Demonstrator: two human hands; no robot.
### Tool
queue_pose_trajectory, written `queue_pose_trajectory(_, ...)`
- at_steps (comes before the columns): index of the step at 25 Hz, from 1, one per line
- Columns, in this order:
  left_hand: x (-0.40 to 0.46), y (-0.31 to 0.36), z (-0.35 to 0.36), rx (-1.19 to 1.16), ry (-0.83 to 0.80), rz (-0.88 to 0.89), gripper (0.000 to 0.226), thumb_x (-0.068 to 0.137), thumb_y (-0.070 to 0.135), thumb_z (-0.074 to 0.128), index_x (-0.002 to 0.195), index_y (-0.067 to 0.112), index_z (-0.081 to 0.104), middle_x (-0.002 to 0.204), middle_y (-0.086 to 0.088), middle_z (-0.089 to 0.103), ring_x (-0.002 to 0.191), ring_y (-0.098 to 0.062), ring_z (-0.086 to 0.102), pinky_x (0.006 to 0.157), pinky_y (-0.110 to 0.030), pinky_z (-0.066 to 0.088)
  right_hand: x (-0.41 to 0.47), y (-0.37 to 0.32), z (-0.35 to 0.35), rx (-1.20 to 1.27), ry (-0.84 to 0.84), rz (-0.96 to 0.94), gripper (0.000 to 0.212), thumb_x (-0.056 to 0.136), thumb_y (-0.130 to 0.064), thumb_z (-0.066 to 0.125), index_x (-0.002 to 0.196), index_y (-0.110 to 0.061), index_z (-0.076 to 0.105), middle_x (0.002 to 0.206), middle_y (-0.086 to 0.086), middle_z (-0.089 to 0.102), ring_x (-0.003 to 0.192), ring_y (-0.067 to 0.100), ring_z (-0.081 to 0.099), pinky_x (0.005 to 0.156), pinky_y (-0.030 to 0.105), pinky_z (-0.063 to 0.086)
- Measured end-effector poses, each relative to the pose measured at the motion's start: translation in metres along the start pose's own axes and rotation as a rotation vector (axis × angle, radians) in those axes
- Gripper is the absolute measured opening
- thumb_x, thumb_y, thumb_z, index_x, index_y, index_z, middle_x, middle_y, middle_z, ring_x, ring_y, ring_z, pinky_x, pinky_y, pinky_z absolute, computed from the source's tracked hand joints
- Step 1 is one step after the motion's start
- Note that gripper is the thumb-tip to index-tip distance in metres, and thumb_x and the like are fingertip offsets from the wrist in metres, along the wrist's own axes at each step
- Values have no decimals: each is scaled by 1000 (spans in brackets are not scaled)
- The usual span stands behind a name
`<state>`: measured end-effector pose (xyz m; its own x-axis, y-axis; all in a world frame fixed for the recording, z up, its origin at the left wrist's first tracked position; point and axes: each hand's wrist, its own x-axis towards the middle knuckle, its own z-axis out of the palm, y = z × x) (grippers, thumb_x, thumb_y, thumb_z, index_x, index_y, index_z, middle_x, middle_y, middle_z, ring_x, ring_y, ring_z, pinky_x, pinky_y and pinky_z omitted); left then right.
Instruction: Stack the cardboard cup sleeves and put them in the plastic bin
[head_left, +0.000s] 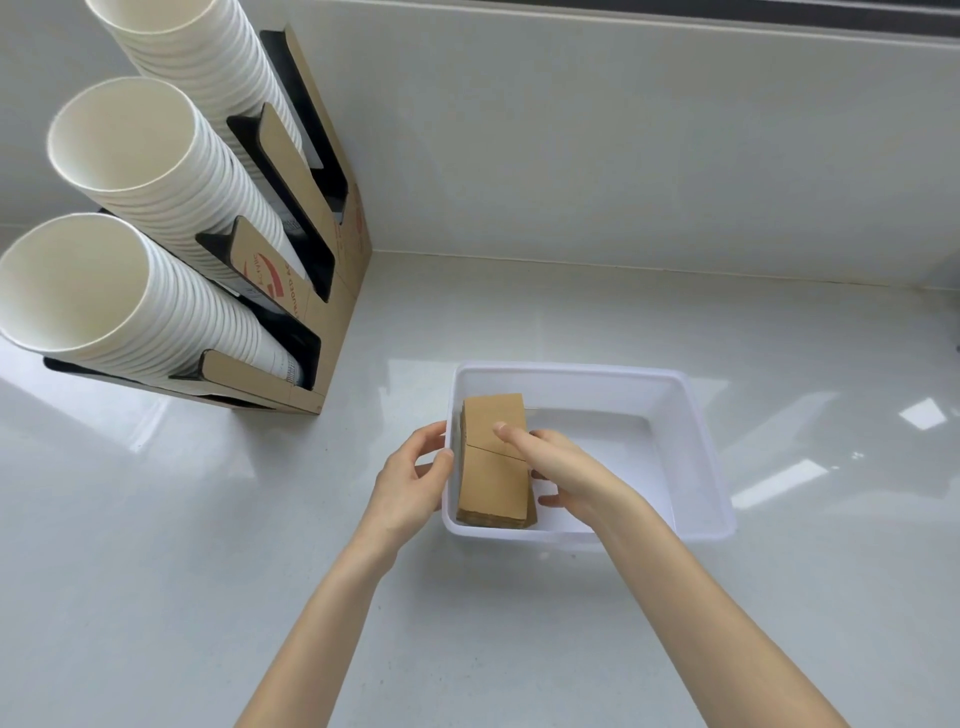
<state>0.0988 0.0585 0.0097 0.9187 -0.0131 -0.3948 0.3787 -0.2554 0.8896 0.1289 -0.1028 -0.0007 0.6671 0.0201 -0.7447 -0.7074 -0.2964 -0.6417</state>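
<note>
A stack of brown cardboard cup sleeves (493, 467) lies inside the translucent white plastic bin (696, 426), pressed against the bin's left wall. My right hand (566, 467) is inside the bin, its fingers resting on the top and right side of the stack. My left hand (415, 478) is outside the bin, with its thumb and fingers on the left rim and wall next to the stack. The lower sleeves in the stack are mostly hidden by the top one.
A cardboard cup dispenser (322, 291) with three slanted columns of white paper cups (130, 280) stands at the back left on the white counter (208, 519). A white wall runs behind the counter.
</note>
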Motion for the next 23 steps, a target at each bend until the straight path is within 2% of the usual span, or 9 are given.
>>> queue_pose_trajectory(2,-1,0,1,1,-3,-2,38,92,25,41,130,22,44,133,0,50,111,-20,55,81,-34,53,0,1,1,41,-21,-2,65,82,-56,46,134,-17,37,139,3,45,125,26,44,101,44,40)
queue_pose_trajectory(4,-2,0,1,-9,-2,-2,38,92,24,42,130,21,44,132,0,50,107,-19,56,79,-33,53,-2,1,11,63,-49,-21,59,81,-55,46,129,-20,43,134,5,49,118,26,51,99,47,44)
queue_pose_trajectory(7,-1,1,0,-19,0,2,38,92,23,42,130,21,45,130,0,51,105,-19,57,80,-36,54,-2,0,22,7,-32,-45,78,63,-65,46,129,-24,40,135,4,43,115,24,52,95,45,48)
queue_pose_trajectory(11,-1,-1,0,-12,4,11,37,92,23,42,129,21,45,129,0,52,105,-19,57,82,-38,54,-1,1,22,4,-43,-40,86,54,-69,46,129,-27,40,135,4,42,115,24,52,95,46,49)
queue_pose_trajectory(13,-1,-1,1,-10,1,14,37,92,23,42,129,21,45,129,0,52,103,-18,56,80,-36,54,-6,1,20,13,-55,-42,78,60,-67,47,128,-27,42,134,5,43,115,24,52,96,46,48)
queue_pose_trajectory(16,-1,-1,1,-9,-2,29,38,92,24,42,130,20,44,129,0,51,100,-15,55,73,-27,53,-7,3,14,22,-84,-87,52,83,-52,46,129,-26,42,133,2,50,117,24,52,99,44,45)
queue_pose_trajectory(18,1,1,-1,4,-20,23,37,92,23,43,129,20,45,130,-1,51,97,-12,55,71,-25,52,-12,4,7,-31,-96,-111,49,89,-44,43,134,-25,37,136,0,49,122,23,48,100,38,41)
queue_pose_trajectory(21,2,6,-5,75,-39,1,39,91,22,44,130,20,43,135,-4,49,105,-17,53,90,-34,49,-28,1,2,-157,-77,-124,56,90,-41,42,141,-22,28,143,-1,42,124,18,43,95,30,34)
queue_pose_trajectory(23,1,10,-5,177,-29,34,45,91,24,44,135,20,34,141,-4,43,117,-22,50,97,-34,40,-38,0,-3,-248,-34,-153,55,92,-38,42,141,-19,26,146,1,38,128,18,39,96,25,30)
